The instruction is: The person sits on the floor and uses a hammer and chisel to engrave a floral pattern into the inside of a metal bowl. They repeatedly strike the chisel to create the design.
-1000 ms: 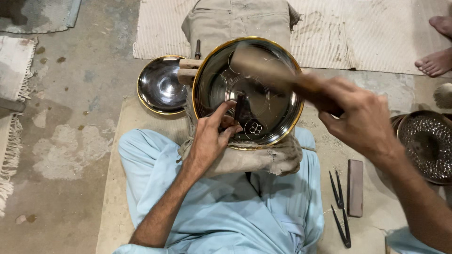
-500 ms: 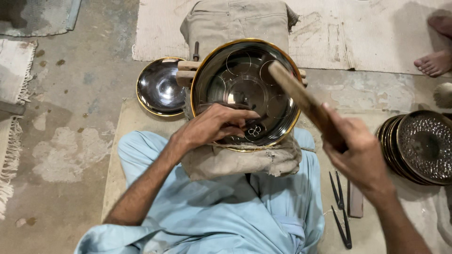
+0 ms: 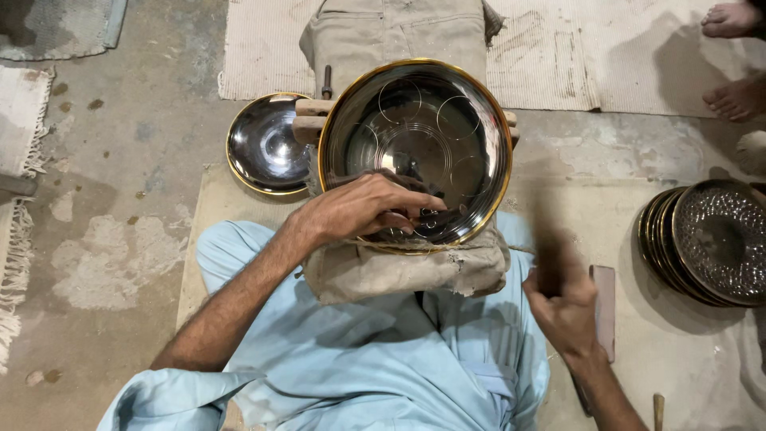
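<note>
A large shiny metal bowl [image 3: 447, 104] with a gold rim and engraved circles rests tilted on a tan cloth-covered cushion [image 3: 399, 271] over my lap. My left hand [image 3: 359, 207] lies over the bowl's near rim, and its fingertips pinch a small dark metal tool [image 3: 423, 217] against the inner surface. My right hand [image 3: 562, 299] is low at the right, off the bowl, beside a flat brown block [image 3: 605, 307]. It is blurred with curled fingers, and what it holds is unclear.
A smaller shiny bowl [image 3: 263, 144] sits left of the big one. A stack of patterned metal bowls [image 3: 710, 239] stands at the right. Another person's bare feet [image 3: 734, 56] are at the top right. Mats lie on the concrete floor [image 3: 120, 199].
My right hand has swung the wooden mallet down off the bowl to my right side. My left hand has stayed on the near rim with the small tool.
</note>
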